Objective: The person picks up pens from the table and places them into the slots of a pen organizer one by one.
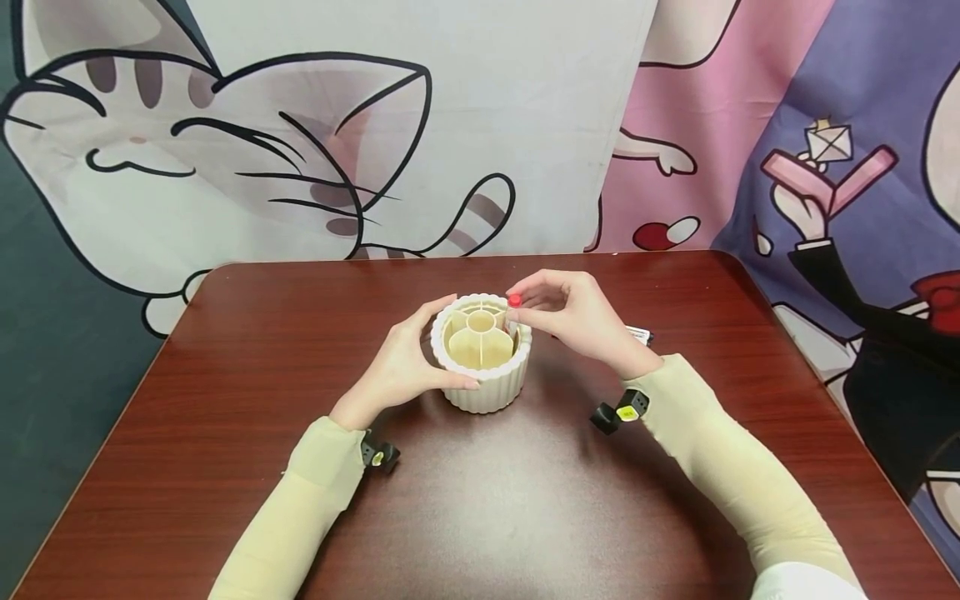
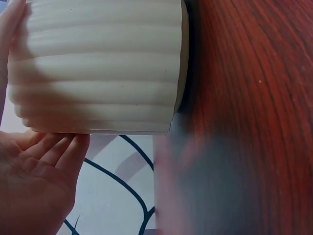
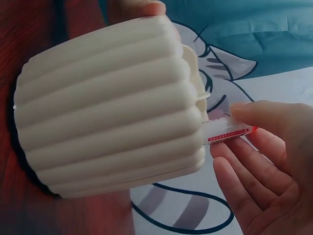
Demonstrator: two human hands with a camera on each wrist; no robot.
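Note:
A cream fluted pen holder [image 1: 486, 392] with inner compartments stands upright on the table. My left hand [image 1: 401, 358] holds it from the left, thumb along the near side and fingers round the far side; its fluted wall [image 2: 98, 63] fills much of the left wrist view. Between thumb and fingers, my right hand [image 1: 573, 312] pinches a white marker with a red end [image 1: 514, 301] at the holder's right rim. In the right wrist view the marker's barrel [image 3: 225, 129] carries red print, and its lower part is hidden inside the holder.
Behind my right wrist, a white marker with a black end [image 1: 640, 335] lies on the table, partly covered. The dark red wooden table [image 1: 262, 333] ends just beyond the holder, where a cloth with cartoon drawings [image 1: 525, 125] hangs.

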